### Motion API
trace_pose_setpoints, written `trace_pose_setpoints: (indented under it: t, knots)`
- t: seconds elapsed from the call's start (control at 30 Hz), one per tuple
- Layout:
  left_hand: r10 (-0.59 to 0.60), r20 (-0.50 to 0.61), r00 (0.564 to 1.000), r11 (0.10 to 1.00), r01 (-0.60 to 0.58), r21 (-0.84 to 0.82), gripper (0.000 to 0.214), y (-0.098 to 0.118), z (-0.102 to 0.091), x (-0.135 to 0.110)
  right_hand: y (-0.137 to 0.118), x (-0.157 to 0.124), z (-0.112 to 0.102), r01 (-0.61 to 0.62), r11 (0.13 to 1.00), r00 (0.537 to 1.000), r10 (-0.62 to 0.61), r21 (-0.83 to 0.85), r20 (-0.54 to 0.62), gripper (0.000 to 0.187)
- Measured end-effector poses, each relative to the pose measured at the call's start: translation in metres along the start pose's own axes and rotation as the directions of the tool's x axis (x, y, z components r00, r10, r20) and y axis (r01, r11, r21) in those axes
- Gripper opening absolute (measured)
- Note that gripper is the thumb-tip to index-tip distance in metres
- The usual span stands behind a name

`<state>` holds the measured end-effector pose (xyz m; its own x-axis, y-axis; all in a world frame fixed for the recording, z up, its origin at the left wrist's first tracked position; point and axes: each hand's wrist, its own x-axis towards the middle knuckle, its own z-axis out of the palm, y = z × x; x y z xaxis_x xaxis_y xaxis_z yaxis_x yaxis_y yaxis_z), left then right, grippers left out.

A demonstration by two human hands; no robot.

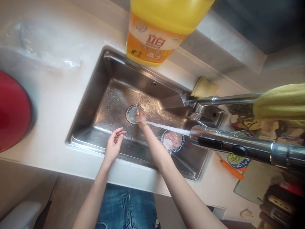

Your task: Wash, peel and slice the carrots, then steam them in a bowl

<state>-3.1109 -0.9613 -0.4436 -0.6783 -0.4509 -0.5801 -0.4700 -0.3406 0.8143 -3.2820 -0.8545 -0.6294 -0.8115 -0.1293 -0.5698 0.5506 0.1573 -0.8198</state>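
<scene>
Over the round drain (pixel 132 120) of the steel sink (pixel 111 105), my right hand (pixel 141 117) is closed around a small pale-yellow piece (pixel 137 112), whose kind I cannot make out. Water (pixel 166 127) runs from the faucet head (pixel 209 138) onto that wrist. My left hand (pixel 114 143) hovers over the sink's near side, fingers loosely curved and apart, holding nothing. Right of my right forearm, a blue-and-white bowl (pixel 183 144) with pink raw meat (pixel 173 140) stands in the sink.
A large yellow detergent jug (pixel 154 38) stands behind the sink. On the left are a red round object (pixel 14 111) and clear plastic bags (pixel 52 51). A bowl of green pieces (pixel 234 159), a carrot (pixel 232 170) and a cutting board (pixel 257 178) lie to the right.
</scene>
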Motion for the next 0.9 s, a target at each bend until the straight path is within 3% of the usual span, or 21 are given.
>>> trace_pose_setpoints:
  t: [0.13, 0.27, 0.37, 0.47, 0.6, 0.8, 0.9]
  knots:
    - [-0.008, 0.017, 1.0, 1.0, 0.008, -0.015, 0.042, 0.003, 0.004, 0.003, -0.014, -0.002, -0.012, -0.197, 0.953, 0.98, 0.191, 0.232, 0.052, 0.032]
    - [-0.005, 0.014, 1.0, 1.0, 0.006, -0.014, 0.046, 0.006, 0.007, 0.004, -0.021, -0.012, -0.014, -0.361, 0.756, 0.927, 0.356, 0.546, 0.12, 0.022]
    - [-0.021, 0.013, 1.0, 1.0, 0.021, -0.012, 0.048, 0.007, 0.007, 0.003, -0.017, -0.013, -0.008, -0.249, 0.89, 0.964, 0.267, 0.381, 0.006, 0.023]
    - [-0.028, 0.015, 0.999, 1.0, 0.029, -0.011, 0.048, 0.006, 0.007, 0.002, -0.013, -0.006, -0.002, -0.07, 0.997, 0.993, 0.072, 0.025, -0.09, 0.018]
    - [-0.034, 0.007, 0.999, 0.999, 0.034, -0.007, 0.048, 0.005, 0.008, 0.002, -0.01, 0.003, 0.005, 0.068, 0.959, 0.998, -0.066, -0.274, 0.018, 0.01]
    - [-0.035, 0.008, 0.999, 0.999, 0.036, -0.009, 0.048, 0.005, 0.01, 0.002, -0.009, -0.008, 0.006, 0.213, 0.865, 0.947, -0.07, -0.454, 0.312, 0.015]
    - [-0.035, 0.003, 0.999, 0.999, 0.035, -0.008, 0.047, 0.004, 0.011, 0.002, -0.009, -0.021, 0.004, 0.305, 0.794, 0.918, -0.099, -0.526, 0.383, 0.017]
